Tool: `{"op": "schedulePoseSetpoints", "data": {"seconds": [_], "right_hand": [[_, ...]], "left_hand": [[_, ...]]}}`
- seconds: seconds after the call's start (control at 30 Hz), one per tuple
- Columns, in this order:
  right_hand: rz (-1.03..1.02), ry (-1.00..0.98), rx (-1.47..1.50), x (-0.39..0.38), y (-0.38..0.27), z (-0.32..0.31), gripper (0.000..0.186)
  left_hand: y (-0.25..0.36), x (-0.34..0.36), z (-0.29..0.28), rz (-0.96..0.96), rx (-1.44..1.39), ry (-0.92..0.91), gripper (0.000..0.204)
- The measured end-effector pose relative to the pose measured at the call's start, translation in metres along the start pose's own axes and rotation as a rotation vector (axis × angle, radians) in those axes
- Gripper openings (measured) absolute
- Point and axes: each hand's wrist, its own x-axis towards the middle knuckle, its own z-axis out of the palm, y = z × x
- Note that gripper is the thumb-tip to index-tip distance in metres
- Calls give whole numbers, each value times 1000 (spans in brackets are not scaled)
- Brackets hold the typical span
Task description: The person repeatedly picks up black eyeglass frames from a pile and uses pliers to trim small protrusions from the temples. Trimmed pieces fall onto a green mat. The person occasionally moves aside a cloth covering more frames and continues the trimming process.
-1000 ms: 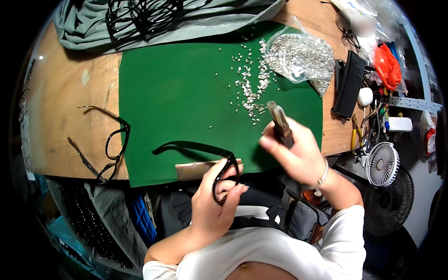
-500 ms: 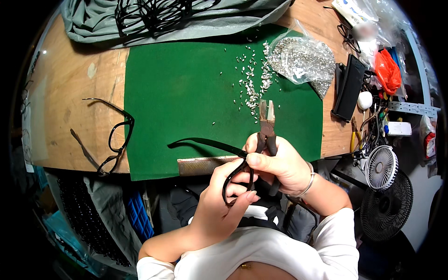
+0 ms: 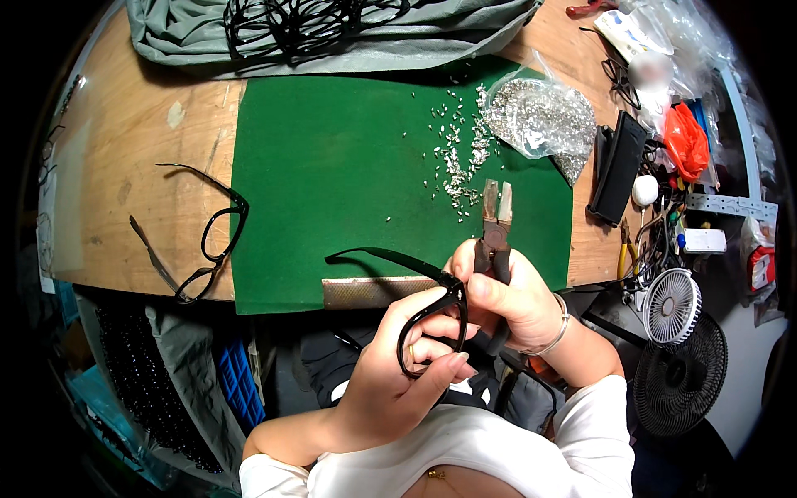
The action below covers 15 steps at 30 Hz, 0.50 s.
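Black glasses frames (image 3: 404,341) are in my left hand (image 3: 388,371), its fingers wrapped round one rim, with a temple arm stretching left over the mat's front edge. My right hand (image 3: 516,305) grips a pair of pliers (image 3: 496,235) by dark handles; their jaws point away from me and stand slightly apart. The right thumb and fingers are close beside the hinge corner of the frames; whether they touch it I cannot tell. Beyond the jaws, many tiny silvery pieces (image 3: 457,177) lie scattered on the green mat (image 3: 324,166).
A clear plastic bag (image 3: 531,116) of small silvery bits lies at the mat's far right. Other black glasses (image 3: 217,235) rest at the left. Grey cloth (image 3: 174,37) bears a heap of black frames (image 3: 290,25). A black case (image 3: 617,166) and a white fan (image 3: 671,305) stand right.
Both hands have shifted slightly right, with the glasses frames and the pliers. The right thumb has come away from the frames' hinge corner a little. The whole view has also shifted somewhat.
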Motion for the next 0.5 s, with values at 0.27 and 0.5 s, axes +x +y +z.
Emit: {"op": "schedulePoseSetpoints", "data": {"seconds": [0.27,0.5], "right_hand": [[-282,112,-229,-2,3,15,12],[-558,205,-557,4,21,15,9]], "left_hand": [[-7,-1,2,55,228,87,52],[-13,1,4,158,629,196,52]]}}
